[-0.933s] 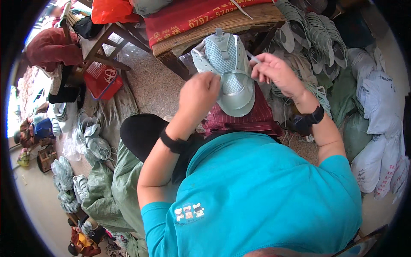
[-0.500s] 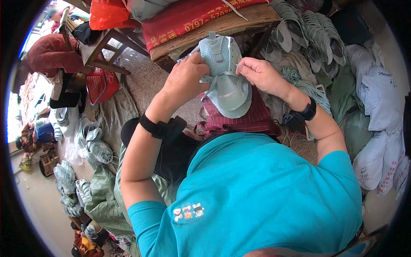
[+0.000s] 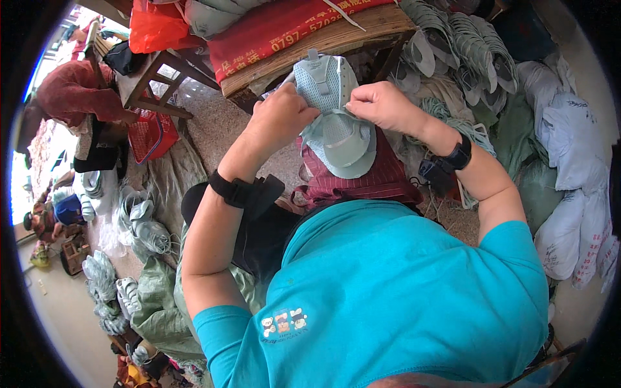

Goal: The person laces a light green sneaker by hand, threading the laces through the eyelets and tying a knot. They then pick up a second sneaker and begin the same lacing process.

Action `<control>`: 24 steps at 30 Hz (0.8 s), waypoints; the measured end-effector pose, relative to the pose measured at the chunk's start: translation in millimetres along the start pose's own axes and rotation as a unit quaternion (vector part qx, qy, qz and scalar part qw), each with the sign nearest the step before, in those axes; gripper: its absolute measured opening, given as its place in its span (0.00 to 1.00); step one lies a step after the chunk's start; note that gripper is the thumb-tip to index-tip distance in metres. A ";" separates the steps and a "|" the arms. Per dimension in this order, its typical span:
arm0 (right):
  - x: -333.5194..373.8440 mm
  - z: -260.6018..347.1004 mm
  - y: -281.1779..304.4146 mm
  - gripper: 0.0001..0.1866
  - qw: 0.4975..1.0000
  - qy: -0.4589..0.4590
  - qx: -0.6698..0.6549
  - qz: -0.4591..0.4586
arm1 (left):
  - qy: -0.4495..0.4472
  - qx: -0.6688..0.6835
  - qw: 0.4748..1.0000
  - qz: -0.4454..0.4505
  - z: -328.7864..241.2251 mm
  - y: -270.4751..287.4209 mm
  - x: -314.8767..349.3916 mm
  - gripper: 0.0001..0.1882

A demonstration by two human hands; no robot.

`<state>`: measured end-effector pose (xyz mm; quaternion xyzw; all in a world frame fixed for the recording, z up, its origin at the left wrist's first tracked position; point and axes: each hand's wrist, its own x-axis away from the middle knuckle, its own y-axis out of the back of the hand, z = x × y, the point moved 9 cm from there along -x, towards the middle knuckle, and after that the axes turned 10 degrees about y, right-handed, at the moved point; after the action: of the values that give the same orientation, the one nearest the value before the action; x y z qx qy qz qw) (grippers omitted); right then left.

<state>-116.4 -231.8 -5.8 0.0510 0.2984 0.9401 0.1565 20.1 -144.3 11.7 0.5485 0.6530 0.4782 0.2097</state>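
A pale blue-grey shoe upper (image 3: 348,147) lies over my lap, toe toward me, on maroon striped cloth (image 3: 394,174). Its tongue (image 3: 318,76) points away, close to the bench edge. A light shoelace (image 3: 333,112) crosses the upper below the tongue. At the upper's left side my left hand (image 3: 279,118) is closed, its thumb and fingers pinching that edge; the fingertips are partly hidden. Over the right eyelet row my right hand (image 3: 383,108) pinches the shoelace between thumb and forefinger.
A wooden bench (image 3: 323,37) with red cloth (image 3: 259,48) stands ahead. Stacked uppers (image 3: 482,48) and white sacks (image 3: 576,155) lie right. On the left are a wooden stool (image 3: 158,81), a red basket (image 3: 153,136), green sacking (image 3: 158,304) and a person in dark red (image 3: 77,94).
My right hand has shifted left and inward over the upper, turning so its knuckles sit higher. My left hand stays at the upper's left side. The lace now lies flatter across it.
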 end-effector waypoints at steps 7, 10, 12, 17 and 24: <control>-12.6 61.7 -7.1 0.09 0.910 0.136 0.385 0.070 | 0.004 0.220 0.972 -0.087 21.3 -4.4 6.8 0.11; -11.5 94.5 6.1 0.16 0.881 0.246 0.405 0.005 | 0.040 0.347 0.927 -0.136 26.1 -3.4 13.2 0.12; -10.4 103.9 12.8 0.20 0.876 0.296 0.380 -0.019 | 0.069 0.467 0.869 -0.148 28.5 -1.9 16.5 0.12; -26.0 72.5 18.9 0.20 0.902 0.266 0.306 0.146 | -0.060 0.399 0.889 -0.216 -34.1 50.4 35.1 0.08; -33.8 57.6 13.1 0.18 0.913 0.280 0.246 0.169 | -0.196 0.060 0.939 -0.277 -55.2 25.8 37.6 0.05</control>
<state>-77.0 -221.6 48.7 -0.1273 0.5389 0.8251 -0.1121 -22.4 -133.1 68.3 0.4408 0.7523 0.2441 0.4245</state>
